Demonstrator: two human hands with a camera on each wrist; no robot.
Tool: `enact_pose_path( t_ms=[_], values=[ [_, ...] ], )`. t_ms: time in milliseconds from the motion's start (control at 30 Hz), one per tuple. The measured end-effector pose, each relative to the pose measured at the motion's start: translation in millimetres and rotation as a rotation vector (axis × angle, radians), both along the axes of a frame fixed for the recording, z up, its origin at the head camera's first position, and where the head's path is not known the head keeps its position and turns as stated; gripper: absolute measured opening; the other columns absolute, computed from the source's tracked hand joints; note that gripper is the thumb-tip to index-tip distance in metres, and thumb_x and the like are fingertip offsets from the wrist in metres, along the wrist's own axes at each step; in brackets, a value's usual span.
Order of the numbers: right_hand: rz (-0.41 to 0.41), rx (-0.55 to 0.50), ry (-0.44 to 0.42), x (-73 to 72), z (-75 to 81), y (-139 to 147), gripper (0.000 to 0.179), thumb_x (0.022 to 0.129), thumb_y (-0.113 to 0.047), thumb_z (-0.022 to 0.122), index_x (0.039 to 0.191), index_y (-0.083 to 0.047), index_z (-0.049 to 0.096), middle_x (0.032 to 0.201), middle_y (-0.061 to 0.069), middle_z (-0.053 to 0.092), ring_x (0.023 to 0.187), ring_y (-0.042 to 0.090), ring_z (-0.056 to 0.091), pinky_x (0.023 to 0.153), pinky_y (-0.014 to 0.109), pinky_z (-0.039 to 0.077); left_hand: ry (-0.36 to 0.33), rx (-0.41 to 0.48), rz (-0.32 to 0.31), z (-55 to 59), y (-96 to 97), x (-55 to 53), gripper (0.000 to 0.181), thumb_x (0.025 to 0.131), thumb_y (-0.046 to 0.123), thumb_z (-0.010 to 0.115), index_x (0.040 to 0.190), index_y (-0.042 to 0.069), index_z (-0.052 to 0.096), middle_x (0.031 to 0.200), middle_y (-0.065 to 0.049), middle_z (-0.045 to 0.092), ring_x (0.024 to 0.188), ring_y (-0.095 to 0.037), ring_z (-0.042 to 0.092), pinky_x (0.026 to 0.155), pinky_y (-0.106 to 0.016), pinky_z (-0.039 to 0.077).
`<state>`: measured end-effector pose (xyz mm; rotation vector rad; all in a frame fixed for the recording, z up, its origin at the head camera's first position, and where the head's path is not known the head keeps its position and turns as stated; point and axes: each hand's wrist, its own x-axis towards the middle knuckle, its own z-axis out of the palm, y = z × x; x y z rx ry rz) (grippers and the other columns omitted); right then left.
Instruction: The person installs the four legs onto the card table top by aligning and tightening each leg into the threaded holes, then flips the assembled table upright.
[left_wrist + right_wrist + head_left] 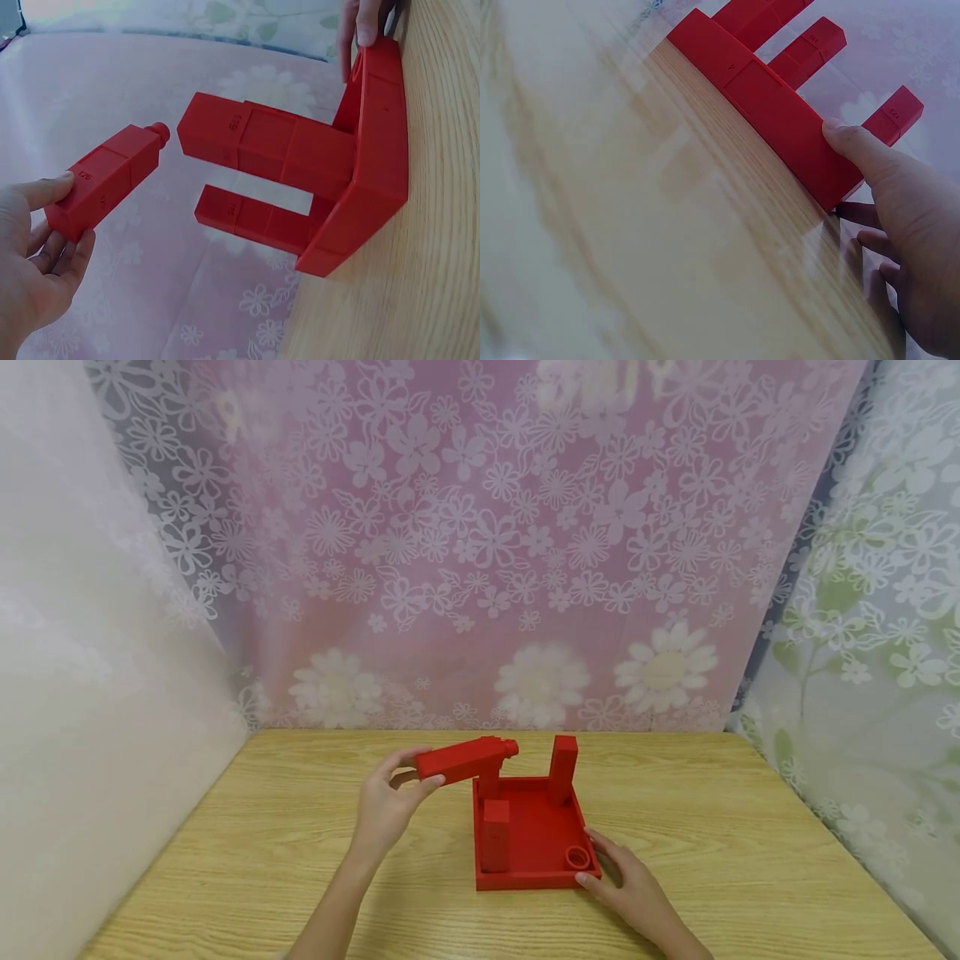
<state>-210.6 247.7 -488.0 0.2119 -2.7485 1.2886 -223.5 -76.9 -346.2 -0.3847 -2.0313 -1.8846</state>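
My left hand (385, 810) pinches one end of a red square post (459, 761) between thumb and fingers. The post is tilted in the air, and a short round peg (161, 133) sticks out of its free end. Below and to the right lies a shallow red tray (525, 882) on the table. Three similar posts stand upright at its corners: near left (496, 839), far right (563, 768) and far left (489, 782), partly hidden. A raised ring (577, 867) occupies the near right corner. There my right hand (633, 892) grips the tray, thumb on the front wall.
The wooden table (300, 827) stretches out around the tray. A pink flowered sheet (480, 543) hangs behind it, with a pale sheet (112, 652) on the left and a green-flowered one (885, 610) on the right.
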Motion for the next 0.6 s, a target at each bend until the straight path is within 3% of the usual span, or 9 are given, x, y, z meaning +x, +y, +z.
enact_pose_path(
  t_ms=[200, 333, 600],
  values=[
    [0.002, 0.010, 0.018, -0.4, -0.2, 0, 0.069, 0.079, -0.044, 0.069, 0.137, -0.016, 0.045, 0.130, 0.013, 0.049, 0.122, 0.037, 0.038, 0.094, 0.059, 0.029, 0.042, -0.041, -0.009, -5.5, 9.5, -7.7, 0.037, 0.075, 0.002, 0.074, 0.110, -0.002, 0.064, 0.107, -0.011, 0.058, 0.096, -0.028, 0.054, 0.079, -0.026, 0.048],
    [0.004, 0.015, 0.025, -0.7, -0.8, 1, 0.068, 0.079, -0.044, 0.069, 0.137, -0.017, 0.045, 0.130, 0.013, 0.049, 0.122, 0.037, 0.038, 0.094, 0.060, 0.028, 0.069, -0.061, -0.039, -11.2, 16.0, -13.3, 0.038, 0.076, 0.007, 0.075, 0.112, 0.003, 0.063, 0.110, -0.009, 0.057, 0.098, -0.027, 0.054, 0.078, -0.027, 0.049],
    [0.007, 0.005, 0.022, 0.0, -0.7, 1, 0.069, 0.079, -0.043, 0.069, 0.137, -0.015, 0.045, 0.129, 0.013, 0.050, 0.123, 0.037, 0.038, 0.094, 0.060, 0.028, 0.143, -0.097, -0.091, -10.5, 31.4, -14.7, 0.038, 0.076, 0.005, 0.074, 0.113, 0.003, 0.062, 0.109, -0.009, 0.058, 0.100, -0.023, 0.057, 0.088, -0.030, 0.044]
  ],
)
